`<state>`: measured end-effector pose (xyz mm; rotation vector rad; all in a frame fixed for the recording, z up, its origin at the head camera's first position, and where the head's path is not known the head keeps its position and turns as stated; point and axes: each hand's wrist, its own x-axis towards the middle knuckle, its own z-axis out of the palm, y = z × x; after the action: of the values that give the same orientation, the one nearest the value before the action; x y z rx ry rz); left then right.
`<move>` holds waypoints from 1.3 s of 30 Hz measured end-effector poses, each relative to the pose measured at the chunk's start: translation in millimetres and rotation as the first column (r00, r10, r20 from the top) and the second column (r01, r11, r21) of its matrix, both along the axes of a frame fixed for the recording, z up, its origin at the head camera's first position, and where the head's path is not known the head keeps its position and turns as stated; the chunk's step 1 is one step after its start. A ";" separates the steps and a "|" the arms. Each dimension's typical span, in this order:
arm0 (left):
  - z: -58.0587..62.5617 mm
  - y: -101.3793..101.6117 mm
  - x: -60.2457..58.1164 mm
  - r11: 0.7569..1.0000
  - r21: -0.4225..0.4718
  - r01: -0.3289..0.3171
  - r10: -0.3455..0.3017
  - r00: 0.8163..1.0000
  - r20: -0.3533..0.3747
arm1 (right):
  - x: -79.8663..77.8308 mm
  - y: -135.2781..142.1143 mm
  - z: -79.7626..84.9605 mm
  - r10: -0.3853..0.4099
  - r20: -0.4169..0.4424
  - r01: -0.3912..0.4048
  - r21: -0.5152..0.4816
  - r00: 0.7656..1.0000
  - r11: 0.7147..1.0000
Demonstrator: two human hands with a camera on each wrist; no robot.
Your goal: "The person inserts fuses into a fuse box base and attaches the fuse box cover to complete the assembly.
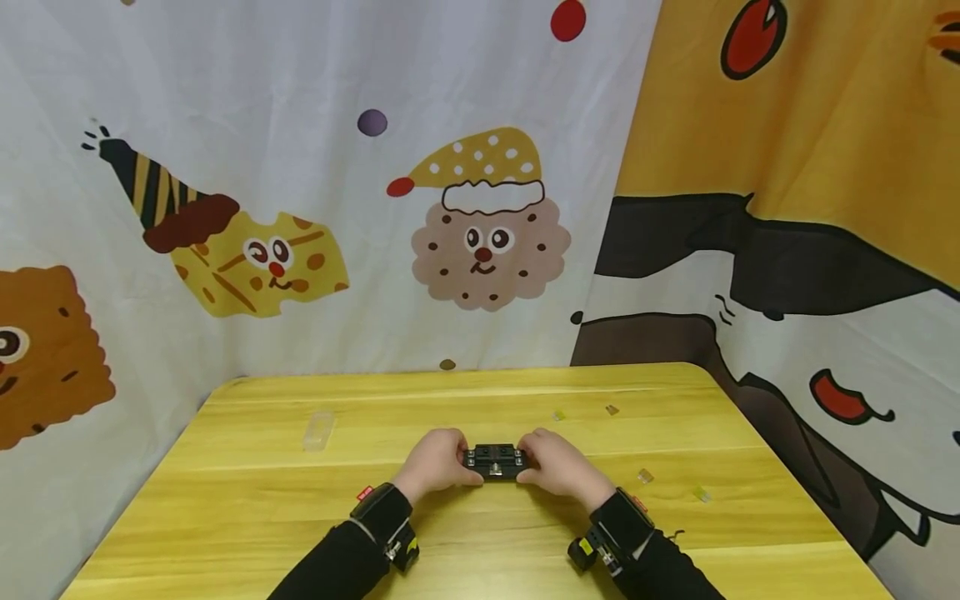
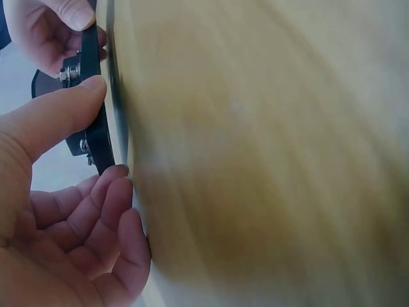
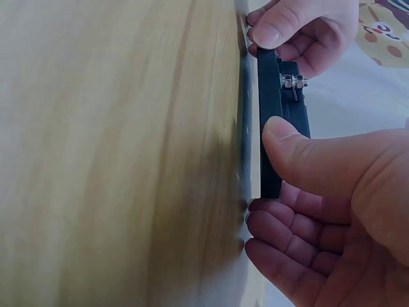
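Observation:
In the head view a black terminal block (image 1: 493, 450) with metal screws lies level between both hands, near the middle of the wooden table. My left hand (image 1: 437, 463) pinches its left end, thumb on the near side. The right hand (image 1: 562, 467) grips the opposite end in the same way. Seen from the left wrist, the block (image 2: 97, 137) is edge-on, just above or on the table; which of these I cannot tell. A bolt with nuts (image 3: 293, 82) sticks out of its body in the right wrist view.
A clear plastic box (image 1: 318, 432) sits on the table (image 1: 247, 517) at the left. Several small clear pieces, among them a yellowish one (image 1: 702, 494) and a brownish one (image 1: 645, 476), are scattered on the right. Behind the table hangs a printed curtain (image 1: 300, 100).

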<state>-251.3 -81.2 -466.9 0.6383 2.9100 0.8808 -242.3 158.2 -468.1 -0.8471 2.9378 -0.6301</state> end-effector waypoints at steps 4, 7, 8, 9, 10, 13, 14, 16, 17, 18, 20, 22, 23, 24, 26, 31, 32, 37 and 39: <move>-1.0 3.5 1.9 1.000 -0.015 0.005 -0.005 1.000 -0.012 | 3.6 1.8 0.6 -0.006 -0.018 0.006 0.020 1.000 1.000; -2.5 4.3 3.5 1.000 -0.028 0.003 -0.004 1.000 -0.015 | 5.7 1.4 1.2 -0.009 -0.036 0.011 0.034 0.999 0.999; -3.1 4.3 3.9 1.000 -0.030 0.003 -0.003 1.000 -0.019 | 6.0 0.9 1.2 -0.010 -0.041 0.012 0.036 0.999 0.999; -3.4 4.1 4.1 0.999 -0.033 0.002 -0.003 1.000 -0.020 | 6.2 0.3 1.4 -0.013 -0.042 0.015 0.037 0.999 0.999; -3.8 3.9 4.4 0.999 -0.034 0.002 -0.003 1.000 -0.021 | 6.4 -0.4 1.6 -0.011 -0.047 0.013 0.036 0.999 0.999; -4.5 3.3 4.7 0.999 -0.042 0.001 -0.002 1.000 -0.026 | 6.6 -2.0 0.8 -0.012 -0.057 0.014 0.045 0.998 0.999; -4.8 3.0 4.5 0.999 -0.045 0.003 -0.005 1.000 -0.030 | 6.4 -2.4 0.1 -0.013 -0.060 0.015 0.048 0.998 0.999; -4.6 2.9 4.7 0.999 -0.051 0.002 -0.003 1.000 -0.030 | 6.0 -3.1 -1.4 -0.012 -0.070 0.016 0.063 0.997 0.998; -4.5 3.0 4.6 0.998 -0.057 0.000 -0.001 1.000 -0.028 | 5.9 -3.5 -2.0 -0.014 -0.070 0.019 0.070 0.997 0.997; -3.9 3.0 4.8 0.998 -0.055 0.000 -0.001 1.000 -0.027 | 5.9 -4.0 -2.3 -0.013 -0.074 0.019 0.073 0.997 0.997; -2.2 3.2 5.2 0.999 -0.054 0.000 -0.001 1.000 -0.025 | 6.0 -5.0 -2.7 -0.018 -0.077 0.024 0.076 0.997 0.997; -0.8 3.1 5.3 0.999 -0.053 0.001 -0.002 1.000 -0.025 | 6.6 -5.9 -2.4 -0.019 -0.081 0.026 0.077 0.997 0.997; -0.2 3.0 5.3 0.999 -0.053 0.002 -0.003 1.000 -0.022 | 7.0 -6.3 -2.3 -0.020 -0.084 0.026 0.075 0.996 0.997; 1.1 2.8 5.5 0.999 -0.048 0.004 -0.005 1.000 -0.018 | 7.2 -6.5 -2.6 -0.020 -0.086 0.027 0.073 0.996 0.997; 3.0 2.3 5.3 0.999 -0.049 0.008 -0.009 1.000 -0.009 | 7.8 -6.7 -2.8 -0.022 -0.091 0.029 0.070 0.996 0.997; 8.4 1.5 5.7 0.999 -0.041 0.016 -0.016 1.000 0.012 | 8.7 -5.1 -3.5 -0.017 -0.100 0.021 0.042 0.995 0.999; 9.1 1.5 6.0 0.999 -0.039 0.018 -0.017 1.000 0.014 | 8.8 -4.5 -3.6 -0.016 -0.097 0.020 0.035 0.995 0.999; 7.9 1.5 7.3 0.999 -0.030 0.024 -0.024 1.000 0.008 | 9.6 0.1 -2.2 0.000 -0.051 -0.001 -0.018 0.999 1.000; 6.7 1.5 7.8 0.999 -0.029 0.027 -0.027 1.000 0.006 | 9.5 2.9 -1.9 0.005 -0.025 -0.006 -0.053 1.000 0.999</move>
<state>-243.6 -79.7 -460.2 0.6700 2.8965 0.8347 -232.9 161.1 -470.0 -0.8732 2.9522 -0.7051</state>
